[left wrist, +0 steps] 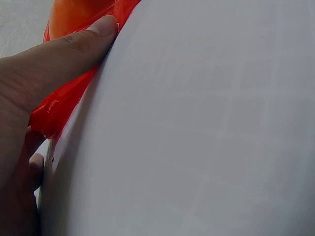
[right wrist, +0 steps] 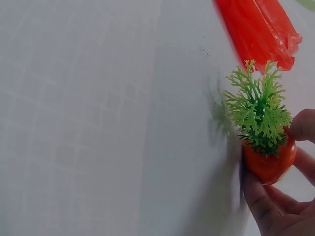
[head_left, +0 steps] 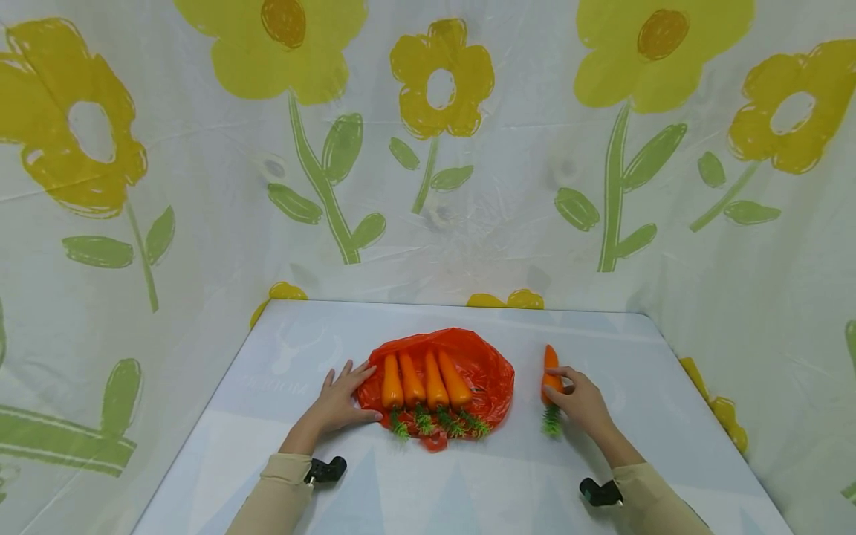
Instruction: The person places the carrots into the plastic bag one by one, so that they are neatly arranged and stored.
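Several orange carrots [head_left: 391, 386] with green leafy tops lie side by side on a red plastic bag [head_left: 491, 379], tips pointing away from me. My left hand [head_left: 341, 401] rests at the bag's left edge with its fingers spread; in the left wrist view its thumb [left wrist: 74, 54] touches the red plastic. To the right of the bag, my right hand [head_left: 582, 401] pinches one more carrot [head_left: 550, 360] between thumb and fingers. That carrot points away from me, its leafy top [right wrist: 261, 110] nearest the camera in the right wrist view.
Everything lies on a pale table [head_left: 441, 498] with a faint printed pattern. Behind it and at both sides hangs a white curtain [head_left: 508, 245] with yellow flowers. A black device [head_left: 328, 469] sits at the left wrist and another [head_left: 600, 492] at the right.
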### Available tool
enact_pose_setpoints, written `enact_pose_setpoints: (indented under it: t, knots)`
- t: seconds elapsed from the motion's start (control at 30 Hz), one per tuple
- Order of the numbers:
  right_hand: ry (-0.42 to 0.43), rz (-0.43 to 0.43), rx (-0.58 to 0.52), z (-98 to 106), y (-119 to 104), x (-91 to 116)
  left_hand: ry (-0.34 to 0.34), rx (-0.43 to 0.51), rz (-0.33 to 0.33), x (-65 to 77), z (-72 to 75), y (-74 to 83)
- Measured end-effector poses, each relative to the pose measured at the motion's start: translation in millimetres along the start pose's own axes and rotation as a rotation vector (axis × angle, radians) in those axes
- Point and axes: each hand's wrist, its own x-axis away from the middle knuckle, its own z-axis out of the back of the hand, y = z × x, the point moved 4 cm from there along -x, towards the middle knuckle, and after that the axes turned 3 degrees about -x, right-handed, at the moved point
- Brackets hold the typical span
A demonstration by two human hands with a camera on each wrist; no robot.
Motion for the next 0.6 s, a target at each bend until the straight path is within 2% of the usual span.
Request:
enact_pose_setpoints:
  t: [0.6]
  knots:
    - [0.03,0.01,-0.022,7.4,4.9,9.0,-0.004,-0.003,0.002,-0.2,0.1,0.0]
